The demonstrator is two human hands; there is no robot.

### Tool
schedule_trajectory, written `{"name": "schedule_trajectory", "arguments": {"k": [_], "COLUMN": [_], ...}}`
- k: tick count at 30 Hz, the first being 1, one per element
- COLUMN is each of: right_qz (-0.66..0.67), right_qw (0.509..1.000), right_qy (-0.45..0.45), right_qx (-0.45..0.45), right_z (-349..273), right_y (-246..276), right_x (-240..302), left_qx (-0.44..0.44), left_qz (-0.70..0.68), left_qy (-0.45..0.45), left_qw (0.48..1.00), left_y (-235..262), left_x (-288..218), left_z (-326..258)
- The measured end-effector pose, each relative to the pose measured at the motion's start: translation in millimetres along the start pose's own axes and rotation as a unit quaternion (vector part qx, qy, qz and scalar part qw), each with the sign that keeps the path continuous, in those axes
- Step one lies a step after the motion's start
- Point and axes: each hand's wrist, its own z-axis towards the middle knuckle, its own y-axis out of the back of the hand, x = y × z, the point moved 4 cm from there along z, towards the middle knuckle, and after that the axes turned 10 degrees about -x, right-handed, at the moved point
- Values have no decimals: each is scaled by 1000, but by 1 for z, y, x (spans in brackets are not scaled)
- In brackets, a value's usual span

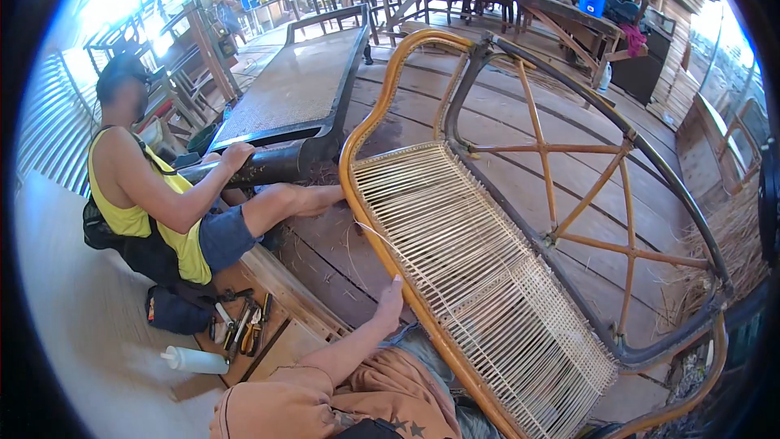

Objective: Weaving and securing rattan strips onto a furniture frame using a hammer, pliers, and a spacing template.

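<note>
Left hand (390, 302): you have it partly curled at the chair's near rail (422, 313), one digit touching; firm grip cannot be told.
Right hand: out of your view; state cannot be told.
Chair (487, 276): tilted, ahead and to your right, over the floor (357, 268).
Tools (253, 335): toward the board's (239, 367) left edge, near a lying bottle (199, 360).

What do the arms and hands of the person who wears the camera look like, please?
The left arm comes out of a short, loose sleeve in brownish orange, part of a shirt with dark stars near the picture's lower edge. The forearm is bare, and the left hand shows no glove or watch. The right hand is not visible.
</note>
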Motion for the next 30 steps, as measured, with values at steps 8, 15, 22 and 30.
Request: {"name": "schedule_trajectory", "arguments": {"k": [8,15,22,30], "right_qz": [-220,-408,-253,-81], "right_qw": [951,827,957,990], "right_qy": [218,386,143,110], "right_qx": [-15,-39,18,-11], "right_z": [14,-1,-46,32], "right_y": [-10,-1,11,12], "right_x": [-40,-88,-86,-195], "left_qx": [-47,22,-16,50], "left_qz": [32,-6,-16,-101], "left_qy": [-16,-150,-95,37], "left_qw": [998,988,995,993], "left_y": [-25,-41,-56,-73], "left_x": [-4,-13,-16,-21], "left_z": [7,50,94,87]}}
